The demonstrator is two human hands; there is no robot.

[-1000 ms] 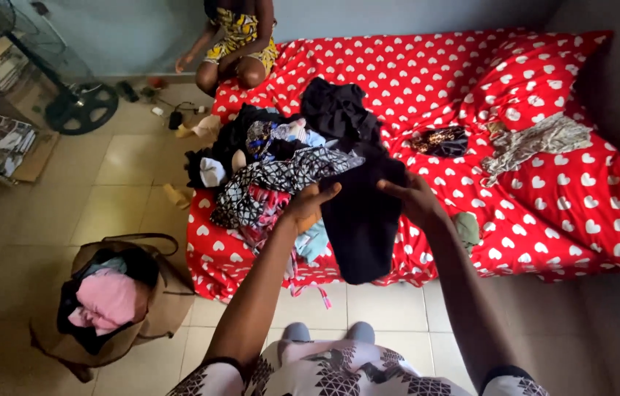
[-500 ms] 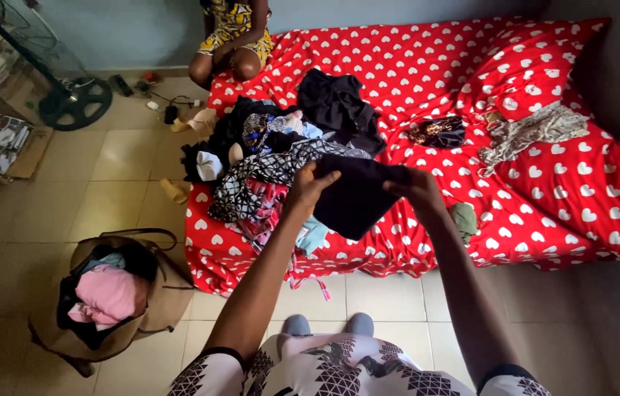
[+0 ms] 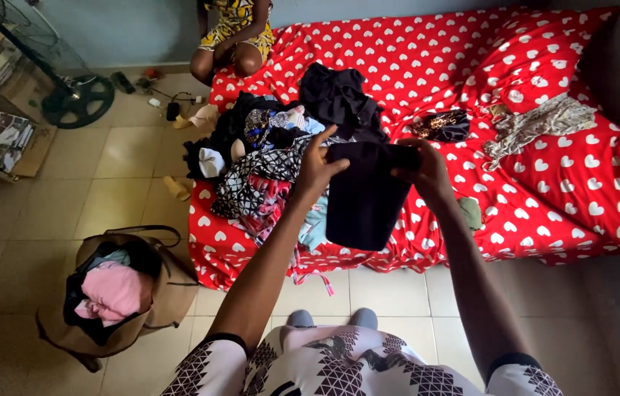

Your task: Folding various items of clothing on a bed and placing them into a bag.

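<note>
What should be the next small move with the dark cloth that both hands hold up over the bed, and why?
Probably bring the two top corners together to fold it in half. The left hand and right hand pinch the dark garment by its upper edge, it hangs flat and free above the red heart-print bed, beside the unsorted clothes pile.

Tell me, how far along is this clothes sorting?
Done: a few pieces lie spread apart on the red heart-print bed, like the patterned garment. In hand: the left hand and right hand hold up a dark garment. Left: the jumbled clothes pile and the stuffed brown bag on the floor.
</note>
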